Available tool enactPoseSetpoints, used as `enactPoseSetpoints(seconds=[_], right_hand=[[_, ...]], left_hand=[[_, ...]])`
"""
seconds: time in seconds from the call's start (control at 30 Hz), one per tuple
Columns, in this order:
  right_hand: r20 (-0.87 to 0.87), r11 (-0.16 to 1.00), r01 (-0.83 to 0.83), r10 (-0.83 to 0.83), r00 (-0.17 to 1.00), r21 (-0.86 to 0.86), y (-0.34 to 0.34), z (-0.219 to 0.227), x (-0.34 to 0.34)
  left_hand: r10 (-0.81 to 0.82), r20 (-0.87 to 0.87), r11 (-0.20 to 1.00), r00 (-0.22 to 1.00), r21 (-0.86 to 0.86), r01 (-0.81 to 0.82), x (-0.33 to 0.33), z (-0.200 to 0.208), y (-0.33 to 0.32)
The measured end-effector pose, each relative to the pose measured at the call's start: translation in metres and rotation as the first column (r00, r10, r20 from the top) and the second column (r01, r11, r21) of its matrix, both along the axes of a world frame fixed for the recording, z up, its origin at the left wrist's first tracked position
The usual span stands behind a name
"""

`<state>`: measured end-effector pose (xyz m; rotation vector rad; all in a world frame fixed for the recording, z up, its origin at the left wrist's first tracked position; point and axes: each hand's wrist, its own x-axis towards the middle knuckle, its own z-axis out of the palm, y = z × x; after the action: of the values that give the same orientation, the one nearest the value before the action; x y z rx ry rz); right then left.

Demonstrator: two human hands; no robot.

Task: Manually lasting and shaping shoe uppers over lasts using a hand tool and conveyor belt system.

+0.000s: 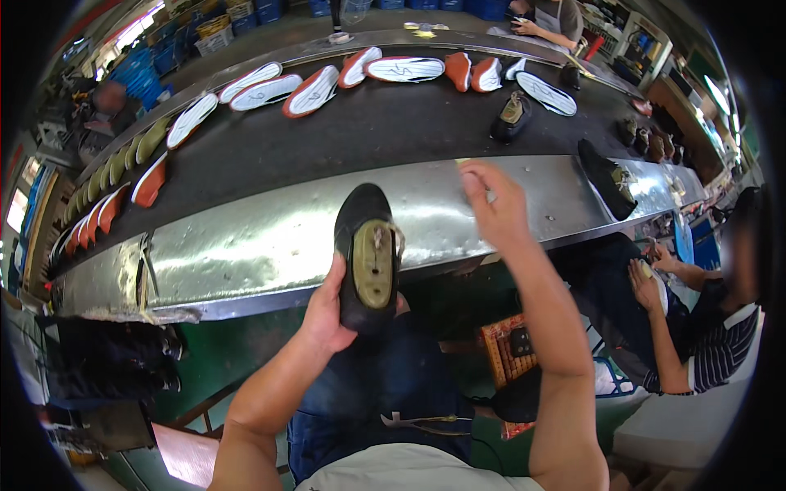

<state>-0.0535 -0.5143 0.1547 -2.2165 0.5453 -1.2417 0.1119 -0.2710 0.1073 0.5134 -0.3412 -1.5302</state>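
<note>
While my left hand [327, 315] grips the black shoe upper [367, 258] sole-side up over my lap, just before the metal bench edge [246, 245], my right hand [494, 204] pinches something small and pale, raised beside it.

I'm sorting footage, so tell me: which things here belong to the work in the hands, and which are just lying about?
In hand:
- black shoe upper, bottom up, tan insole showing, held by left hand
- right hand, raised above steel ledge

Lying about:
- white and orange soles on the dark belt
- black shoe on the ledge
</note>
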Motion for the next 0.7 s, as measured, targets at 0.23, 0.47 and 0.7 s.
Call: enactPoseSetpoints(seconds=[0.23,0.47,0.7], right_hand=[[-0.517,0.778,0.540,-0.622,0.588,-0.321,-0.167,-0.121,-0.117],[-0.602,0.864,0.444,-0.489,0.631,-0.236,-0.167,-0.113,-0.107],[-0.625,0.871,0.447,-0.468,0.625,-0.205,-0.165,-0.093,-0.111]], left_hand=[[-0.104,0.147,0.989,0.984,0.116,0.088,0.063,0.033,-0.236],[0.105,0.940,0.912,-0.325,-0.222,-0.346,0.039,-0.027,-0.406],[0.233,0.836,0.880,-0.496,-0.399,-0.258,0.177,-0.038,-0.497]])
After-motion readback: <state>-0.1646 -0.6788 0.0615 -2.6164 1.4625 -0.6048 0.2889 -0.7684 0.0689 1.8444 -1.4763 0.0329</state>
